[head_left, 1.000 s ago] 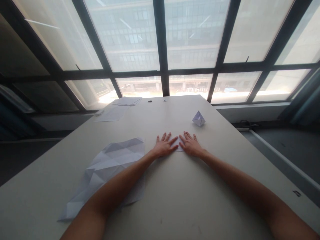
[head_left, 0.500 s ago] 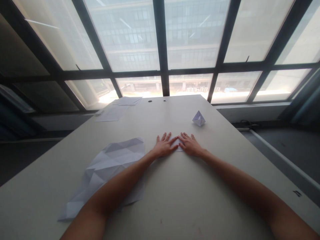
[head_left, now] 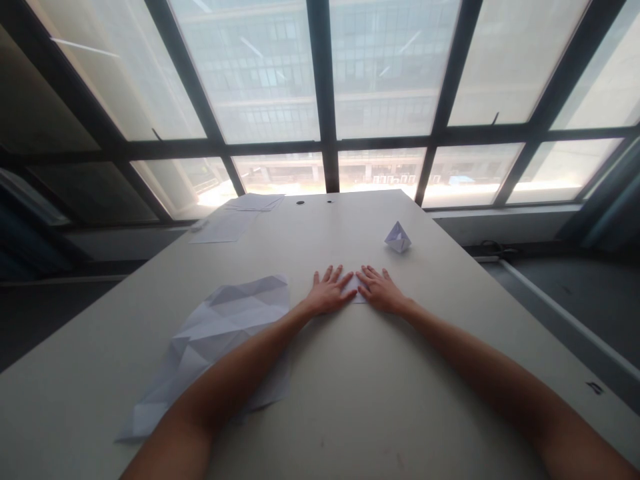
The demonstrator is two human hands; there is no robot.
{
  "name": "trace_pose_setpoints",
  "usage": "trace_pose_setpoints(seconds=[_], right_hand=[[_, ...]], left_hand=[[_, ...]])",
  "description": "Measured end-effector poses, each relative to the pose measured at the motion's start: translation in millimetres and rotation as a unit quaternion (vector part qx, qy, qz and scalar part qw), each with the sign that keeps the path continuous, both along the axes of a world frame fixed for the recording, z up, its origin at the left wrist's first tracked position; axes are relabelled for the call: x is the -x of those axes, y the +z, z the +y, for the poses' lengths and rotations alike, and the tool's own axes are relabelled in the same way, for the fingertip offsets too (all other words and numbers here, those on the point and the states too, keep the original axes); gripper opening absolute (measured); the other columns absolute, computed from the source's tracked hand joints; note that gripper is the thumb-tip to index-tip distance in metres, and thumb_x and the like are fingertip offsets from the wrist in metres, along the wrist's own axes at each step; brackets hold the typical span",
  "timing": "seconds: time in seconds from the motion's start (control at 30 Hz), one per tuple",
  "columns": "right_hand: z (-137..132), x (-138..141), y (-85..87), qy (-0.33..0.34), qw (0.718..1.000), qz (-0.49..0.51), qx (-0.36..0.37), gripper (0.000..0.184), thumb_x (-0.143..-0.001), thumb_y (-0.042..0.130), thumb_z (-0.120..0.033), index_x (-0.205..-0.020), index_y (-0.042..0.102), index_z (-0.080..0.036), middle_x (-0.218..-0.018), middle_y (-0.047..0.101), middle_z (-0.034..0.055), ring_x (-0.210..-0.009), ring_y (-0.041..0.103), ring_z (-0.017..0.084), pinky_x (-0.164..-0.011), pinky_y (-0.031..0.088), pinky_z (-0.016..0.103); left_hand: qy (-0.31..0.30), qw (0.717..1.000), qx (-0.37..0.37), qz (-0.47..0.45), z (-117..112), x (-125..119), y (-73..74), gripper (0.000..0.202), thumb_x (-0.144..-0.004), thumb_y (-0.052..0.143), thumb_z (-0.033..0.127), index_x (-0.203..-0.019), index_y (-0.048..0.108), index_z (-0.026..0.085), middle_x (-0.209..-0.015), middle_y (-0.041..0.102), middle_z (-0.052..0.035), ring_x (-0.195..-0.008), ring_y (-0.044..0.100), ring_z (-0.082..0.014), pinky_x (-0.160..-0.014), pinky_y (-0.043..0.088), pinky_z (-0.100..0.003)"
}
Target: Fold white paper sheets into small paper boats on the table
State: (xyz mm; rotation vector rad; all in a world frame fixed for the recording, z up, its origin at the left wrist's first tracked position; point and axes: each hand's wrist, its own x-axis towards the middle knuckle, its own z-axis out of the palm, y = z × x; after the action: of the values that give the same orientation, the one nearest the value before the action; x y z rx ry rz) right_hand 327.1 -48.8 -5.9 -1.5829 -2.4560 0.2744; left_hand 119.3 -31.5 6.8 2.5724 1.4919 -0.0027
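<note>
A small folded piece of white paper (head_left: 353, 285) lies flat on the table, mostly covered by my two hands. My left hand (head_left: 329, 292) rests on its left part, palm down with the fingers spread. On the right part lies my right hand (head_left: 381, 290), also flat with fingers apart. Only the strip of paper between the thumbs and forefingers shows; its full shape is hidden. Beyond my right hand stands a folded white paper piece (head_left: 398, 238) with a pointed top. A large creased sheet of paper (head_left: 220, 330) lies to the left, partly behind my left forearm.
The white table (head_left: 380, 400) reaches toward the windows (head_left: 265, 73). Several flat paper sheets (head_left: 225, 225) lie at its far left. A round dark hole (head_left: 300, 203) is near the far edge. A small dark mark (head_left: 595, 388) sits near the right edge.
Both hands stay flat on the folded paper. The forefingers' tips have shifted very slightly apart; nothing else has visibly moved.
</note>
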Motion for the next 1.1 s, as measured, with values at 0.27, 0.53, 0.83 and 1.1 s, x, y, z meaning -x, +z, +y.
trace_pose_setpoints(seconds=[0.27,0.53,0.83,1.1], right_hand=[[-0.8,0.6,0.3,0.000,1.000,0.005,-0.004,0.060,-0.101,0.034,-0.040,-0.156,0.029,-0.018,-0.163,0.023,0.0137,-0.152,0.015,0.025,-0.119,0.008,0.058],[1.2,0.5,0.2,-0.004,1.000,0.001,0.003,0.058,-0.101,0.034,-0.040,-0.154,0.032,-0.019,-0.163,0.024,0.0135,-0.152,0.015,0.025,-0.119,0.010,0.059],[1.1,1.3,-1.0,-0.004,1.000,0.008,-0.006,0.057,-0.101,0.036,-0.039,-0.154,0.032,-0.020,-0.163,0.025,0.0136,-0.152,0.016,0.025,-0.119,0.010,0.058],[1.0,1.6,-0.6,-0.007,1.000,0.006,-0.004,0.057,-0.101,0.036,-0.040,-0.155,0.032,-0.020,-0.163,0.026,0.0131,-0.152,0.016,0.025,-0.119,0.010,0.058]], left_hand=[[-0.002,1.000,0.000,-0.001,-0.7,0.0,1.7,0.079,-0.090,0.015,0.079,-0.157,0.020,0.038,-0.167,0.007,-0.0070,-0.153,0.002,-0.0363,-0.114,0.003,-0.070],[0.001,1.000,0.003,-0.008,-1.8,0.2,3.2,0.073,-0.091,0.019,0.079,-0.155,0.020,0.046,-0.167,0.008,-0.0033,-0.153,0.003,-0.0368,-0.114,0.003,-0.069],[0.001,1.000,-0.008,-0.012,-2.4,-0.2,1.4,0.073,-0.091,0.018,0.078,-0.155,0.022,0.044,-0.167,0.010,-0.0043,-0.153,0.005,-0.0365,-0.114,0.004,-0.070],[-0.003,1.000,-0.008,-0.008,-1.7,-0.2,2.2,0.073,-0.091,0.018,0.077,-0.155,0.023,0.043,-0.167,0.011,-0.0051,-0.152,0.006,-0.0371,-0.113,0.005,-0.071]])
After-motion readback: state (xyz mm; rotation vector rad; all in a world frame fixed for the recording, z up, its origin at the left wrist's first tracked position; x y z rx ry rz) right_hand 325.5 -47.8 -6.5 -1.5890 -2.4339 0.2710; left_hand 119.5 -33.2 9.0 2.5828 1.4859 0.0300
